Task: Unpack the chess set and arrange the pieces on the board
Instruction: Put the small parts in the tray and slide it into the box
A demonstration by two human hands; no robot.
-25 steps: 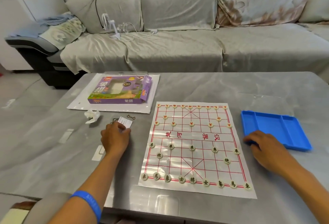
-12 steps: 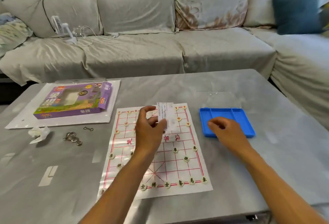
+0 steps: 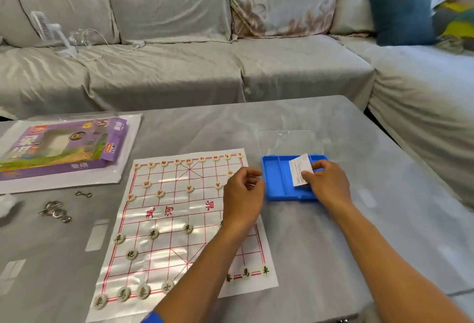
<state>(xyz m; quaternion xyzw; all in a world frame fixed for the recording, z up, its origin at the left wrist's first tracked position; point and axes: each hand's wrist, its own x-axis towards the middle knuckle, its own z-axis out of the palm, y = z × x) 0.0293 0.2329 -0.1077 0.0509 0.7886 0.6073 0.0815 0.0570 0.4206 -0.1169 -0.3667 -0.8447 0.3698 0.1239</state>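
A paper chess board (image 3: 179, 217) is laid flat on the grey desk (image 3: 333, 245), w/ round pieces set on its grid: red-marked pieces (image 3: 177, 161) along the far rows, dark-marked pieces (image 3: 143, 292) along the near rows. Some near-side pieces are hidden by the left forearm.

A small white paper slip (image 3: 300, 170) is pinched by the right hand (image 3: 327, 185), thumb and fingers curled round it, over the blue tray (image 3: 275, 179), which is placed just beside the board's right edge. Whether the slip touches the tray can't be told.

The left hand (image 3: 242, 200) is held over the board's right edge, fingers loosely curled, nothing seen in it. A blue wristband (image 3: 152, 319) is seen at the bottom edge.

At far left a purple box (image 3: 64, 150) is set on a white sheet (image 3: 77, 181). Near it, metal rings (image 3: 55, 211) and a small metal clasp (image 3: 83, 194) are left on the desk. Behind the desk, a grey sofa (image 3: 179, 66) w/ a dark blue cushion (image 3: 402, 14) and a small white fan (image 3: 48, 30).
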